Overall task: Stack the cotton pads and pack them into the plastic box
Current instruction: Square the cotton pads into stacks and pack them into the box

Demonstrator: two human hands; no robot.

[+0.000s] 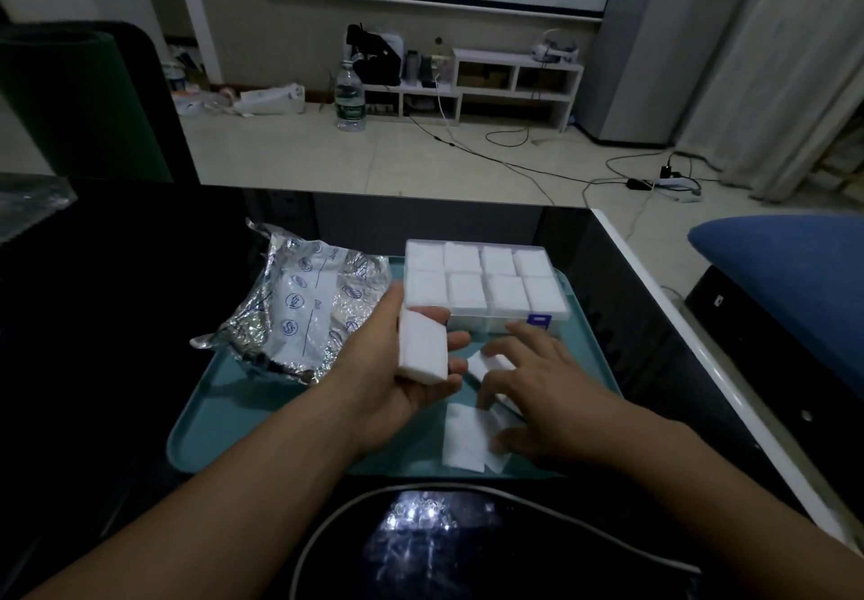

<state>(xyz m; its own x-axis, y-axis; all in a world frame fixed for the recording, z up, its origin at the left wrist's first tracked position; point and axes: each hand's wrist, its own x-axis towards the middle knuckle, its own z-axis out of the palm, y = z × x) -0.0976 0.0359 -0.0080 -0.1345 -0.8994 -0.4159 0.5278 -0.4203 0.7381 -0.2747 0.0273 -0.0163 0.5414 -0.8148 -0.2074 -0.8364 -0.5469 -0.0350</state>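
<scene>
A clear plastic box point(486, 284) sits at the far side of a teal tray point(243, 426), its compartments filled with white cotton pads. My left hand point(397, 366) holds a thick stack of cotton pads point(422, 349) upright just in front of the box, thumb on one side and fingers on the other. My right hand point(537, 394) lies palm down over loose cotton pads point(467, 440) on the tray, fingers spread and touching them. One more loose pad point(486, 365) shows between the two hands.
A crumpled silver foil wrapper point(304, 309) lies on the tray's left part. The tray rests on a dark glossy table point(117, 295) with a white right edge. A blue seat point(790, 272) stands to the right. A grey cable point(327, 520) curves along the near edge.
</scene>
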